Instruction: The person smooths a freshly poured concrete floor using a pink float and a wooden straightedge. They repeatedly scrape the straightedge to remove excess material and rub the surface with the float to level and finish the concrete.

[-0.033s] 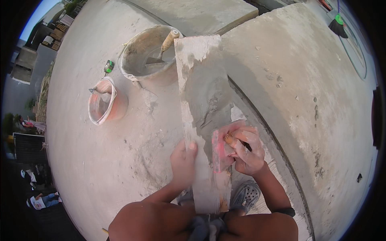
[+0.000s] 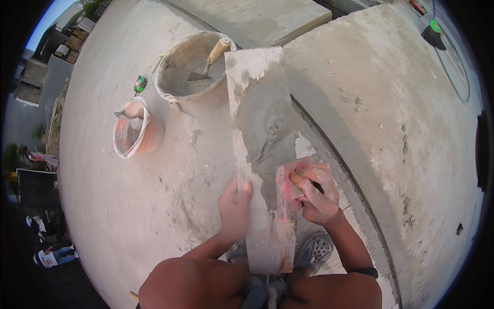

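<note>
over the smeared board (image 2: pixel 265 113), pink float (image 2: pixel 282 198); far left, blurred shirt print (image 2: pixel 49 259)

Tape measure (image 2: pixel 140 84) behind the small bucket (image 2: pixel 155 136), large bucket (image 2: pixel 208 101) right of both, board (image 2: pixel 241 154) farther right.

An outdoor building site, shown by the wide grey concrete slab (image 2: pixel 103 206), large round mortar-crusted bucket (image 2: pixel 208 100), wooden-handled metal trowel (image 2: pixel 218 51), long pale mortar-smeared board (image 2: pixel 261 219) and, blurred leftward, possibly brown wooden pallets (image 2: pixel 74 42).
</note>
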Available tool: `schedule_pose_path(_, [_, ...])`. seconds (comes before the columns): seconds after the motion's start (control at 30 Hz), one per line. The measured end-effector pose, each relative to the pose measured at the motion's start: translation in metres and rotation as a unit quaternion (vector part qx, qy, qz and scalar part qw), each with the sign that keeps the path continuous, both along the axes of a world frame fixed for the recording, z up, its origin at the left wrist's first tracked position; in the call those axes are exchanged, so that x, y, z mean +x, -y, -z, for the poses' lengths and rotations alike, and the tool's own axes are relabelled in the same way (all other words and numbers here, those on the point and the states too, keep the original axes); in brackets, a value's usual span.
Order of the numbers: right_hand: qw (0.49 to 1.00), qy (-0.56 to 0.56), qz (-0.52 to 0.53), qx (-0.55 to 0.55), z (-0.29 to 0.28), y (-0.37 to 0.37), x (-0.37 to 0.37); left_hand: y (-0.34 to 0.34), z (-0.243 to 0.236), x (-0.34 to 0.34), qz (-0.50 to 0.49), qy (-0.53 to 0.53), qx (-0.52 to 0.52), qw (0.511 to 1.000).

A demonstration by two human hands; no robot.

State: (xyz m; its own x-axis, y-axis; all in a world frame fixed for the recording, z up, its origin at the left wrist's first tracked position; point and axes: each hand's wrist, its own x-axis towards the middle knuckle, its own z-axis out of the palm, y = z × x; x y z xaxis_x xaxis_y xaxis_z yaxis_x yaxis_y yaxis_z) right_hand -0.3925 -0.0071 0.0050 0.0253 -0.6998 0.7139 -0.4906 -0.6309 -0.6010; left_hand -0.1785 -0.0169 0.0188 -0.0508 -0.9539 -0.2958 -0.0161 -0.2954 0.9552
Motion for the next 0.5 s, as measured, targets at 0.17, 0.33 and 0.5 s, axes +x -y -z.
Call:
schedule_pose_path(0.17, [0.986,-0.096,0.004,0.137,0.047,-0.035,-0.038,-0.008,0.004,0.028,-0.043,0.029,-0.012,0.999])
schedule_pose_path(0.33, [0.915,0.253,0.068,0.308,0.019,-0.058,-0.073,-0.009,0.008,0.010,-0.076,0.014,-0.104,0.992])
schedule_pose_path(0.5, [0.696,0.625,0.045,0.351,-0.009,-0.056,0.027,-0.021,0.018,-0.004,-0.087,0.151,-0.196,0.965])
